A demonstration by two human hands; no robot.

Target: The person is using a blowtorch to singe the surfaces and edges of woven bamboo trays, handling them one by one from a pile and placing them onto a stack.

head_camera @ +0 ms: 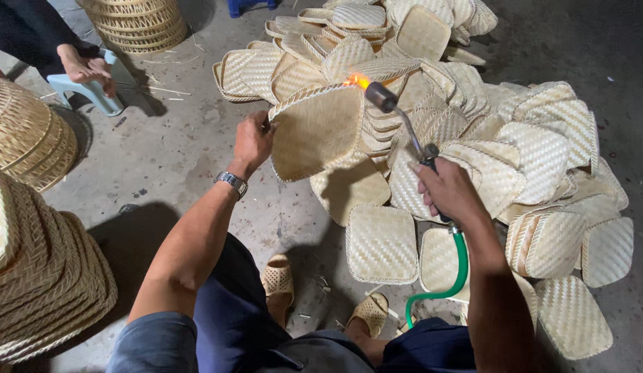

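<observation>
While left hand (253, 140) grips woven bamboo tray (316, 131) and right hand (446, 190) clasps gas torch (403, 121), lingering flame (356, 81) risks scorching the weave or igniting the tray pile (515, 159) behind.

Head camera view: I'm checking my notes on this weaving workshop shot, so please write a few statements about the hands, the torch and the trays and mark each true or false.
1. The left hand holds a woven bamboo tray by its edge. True.
2. The right hand grips a paintbrush. False: it grips a gas torch fed by a green hose.
3. A flame burns at the torch's nozzle, right at the held tray's rim. True.
4. The pile of trays lies on a table. False: it lies on the concrete floor.
5. The left wrist is bare. False: it wears a metal wristwatch.
</observation>
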